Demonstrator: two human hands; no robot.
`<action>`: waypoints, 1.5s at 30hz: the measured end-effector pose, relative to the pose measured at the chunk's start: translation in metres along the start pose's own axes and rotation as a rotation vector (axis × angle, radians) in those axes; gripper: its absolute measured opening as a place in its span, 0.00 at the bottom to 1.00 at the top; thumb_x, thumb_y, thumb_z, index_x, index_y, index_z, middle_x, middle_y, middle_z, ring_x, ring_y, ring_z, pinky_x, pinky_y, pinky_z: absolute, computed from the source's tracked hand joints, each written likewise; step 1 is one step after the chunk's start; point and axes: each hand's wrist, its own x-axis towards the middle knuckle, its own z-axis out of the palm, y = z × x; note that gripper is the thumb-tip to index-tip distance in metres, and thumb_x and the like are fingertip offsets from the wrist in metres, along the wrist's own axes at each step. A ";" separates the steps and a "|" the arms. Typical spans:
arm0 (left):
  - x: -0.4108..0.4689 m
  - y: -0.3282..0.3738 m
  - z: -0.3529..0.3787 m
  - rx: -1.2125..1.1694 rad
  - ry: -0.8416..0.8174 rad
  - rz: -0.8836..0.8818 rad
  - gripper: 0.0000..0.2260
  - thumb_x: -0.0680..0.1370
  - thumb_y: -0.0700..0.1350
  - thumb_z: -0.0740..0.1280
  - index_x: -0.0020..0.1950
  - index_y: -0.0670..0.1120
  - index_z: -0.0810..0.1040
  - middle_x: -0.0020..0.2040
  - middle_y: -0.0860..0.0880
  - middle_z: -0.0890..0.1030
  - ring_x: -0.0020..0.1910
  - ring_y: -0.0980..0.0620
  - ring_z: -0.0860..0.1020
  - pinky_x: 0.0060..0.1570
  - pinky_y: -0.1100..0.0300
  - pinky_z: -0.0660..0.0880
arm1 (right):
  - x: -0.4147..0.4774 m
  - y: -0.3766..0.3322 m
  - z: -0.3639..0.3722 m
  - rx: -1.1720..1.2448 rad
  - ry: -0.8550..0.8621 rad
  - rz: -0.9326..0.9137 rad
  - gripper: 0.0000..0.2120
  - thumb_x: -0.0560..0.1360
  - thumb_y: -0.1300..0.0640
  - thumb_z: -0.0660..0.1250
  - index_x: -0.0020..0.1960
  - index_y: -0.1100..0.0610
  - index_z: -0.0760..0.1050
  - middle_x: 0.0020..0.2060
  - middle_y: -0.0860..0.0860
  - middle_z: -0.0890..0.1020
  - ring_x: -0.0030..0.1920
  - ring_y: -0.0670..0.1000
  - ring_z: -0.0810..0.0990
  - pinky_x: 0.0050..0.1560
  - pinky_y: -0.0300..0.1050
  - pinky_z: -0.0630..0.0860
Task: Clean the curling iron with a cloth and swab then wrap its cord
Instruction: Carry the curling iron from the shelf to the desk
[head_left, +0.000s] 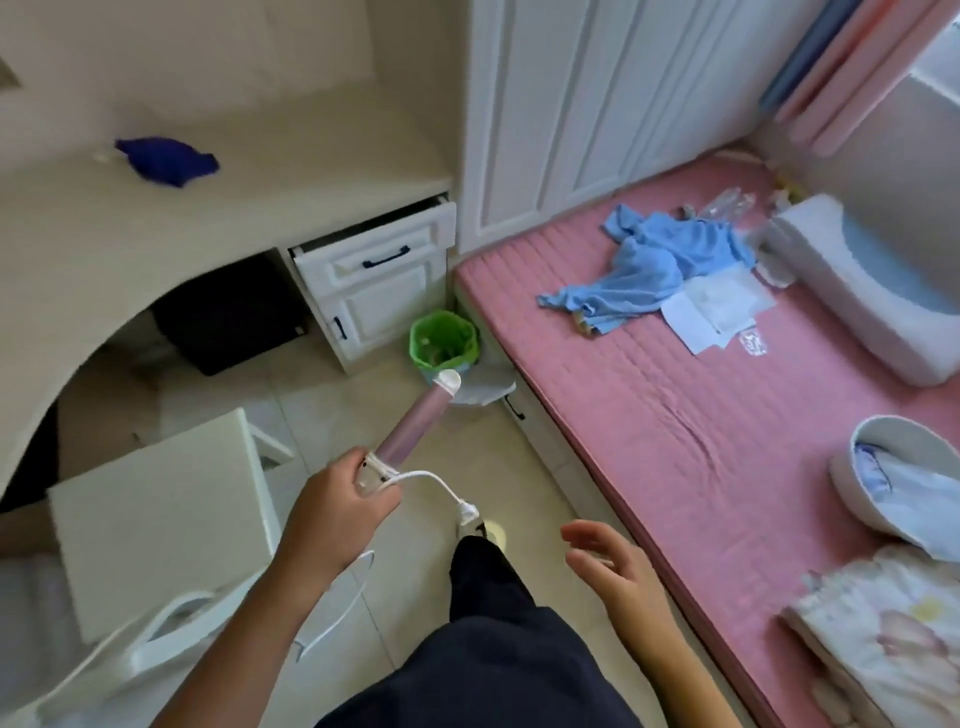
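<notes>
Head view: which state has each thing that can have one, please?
curling iron: held by its handle, barrel pointing away.
cord: some turns wound round the handle, plug end hanging loose.
left hand: grips the handle.
right hand: open, holding nothing.
top drawer: slightly open.
green bin: no lid, open.
dark blue cloth: crumpled on the desk.

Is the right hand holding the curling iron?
No, the left hand grips the curling iron, and the right hand is open and empty.
</notes>
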 end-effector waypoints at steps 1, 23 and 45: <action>0.015 0.006 -0.007 -0.009 0.024 -0.016 0.06 0.73 0.50 0.71 0.43 0.51 0.76 0.34 0.54 0.80 0.31 0.52 0.75 0.30 0.55 0.71 | 0.023 -0.012 0.001 0.003 -0.028 -0.018 0.11 0.74 0.51 0.70 0.56 0.46 0.83 0.54 0.43 0.86 0.56 0.41 0.82 0.57 0.41 0.77; 0.234 -0.023 -0.194 -0.259 0.401 -0.318 0.06 0.74 0.48 0.72 0.42 0.49 0.77 0.33 0.47 0.79 0.25 0.57 0.72 0.28 0.59 0.67 | 0.359 -0.274 0.169 -0.089 -0.481 -0.191 0.12 0.74 0.56 0.69 0.53 0.43 0.85 0.50 0.45 0.87 0.54 0.44 0.84 0.51 0.30 0.75; 0.485 -0.084 -0.404 -0.218 0.443 -0.348 0.09 0.68 0.56 0.67 0.42 0.52 0.76 0.36 0.57 0.81 0.32 0.54 0.78 0.30 0.57 0.72 | 0.562 -0.443 0.356 -0.097 -0.525 -0.149 0.15 0.77 0.72 0.67 0.56 0.56 0.84 0.50 0.51 0.88 0.54 0.52 0.85 0.52 0.37 0.79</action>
